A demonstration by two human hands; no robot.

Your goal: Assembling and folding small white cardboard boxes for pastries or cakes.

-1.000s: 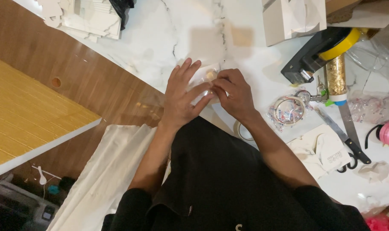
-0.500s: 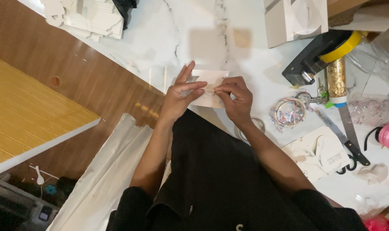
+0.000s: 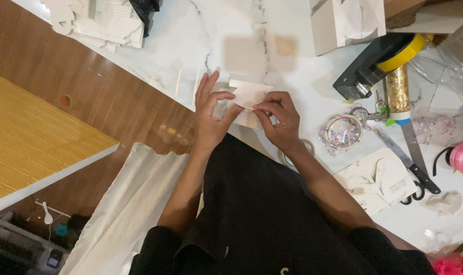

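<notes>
Person wears a black top w/ short sleeves ending above the elbows, forearms bare, plus a black apron-like garment over the lap w/ a small pale mark near its lower edge; left hand (image 3: 209, 116) & right hand (image 3: 278, 118) bare, no rings, watch or gloves visible.

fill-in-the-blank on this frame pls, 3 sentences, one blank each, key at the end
1. Both hands, the left hand and the right hand, pinch a small piece of ____ card.
2. The tape dispenser carries a ____ roll.
3. The scissors lie to the ____ of the right hand.

Missing words: white; yellow; right
</notes>
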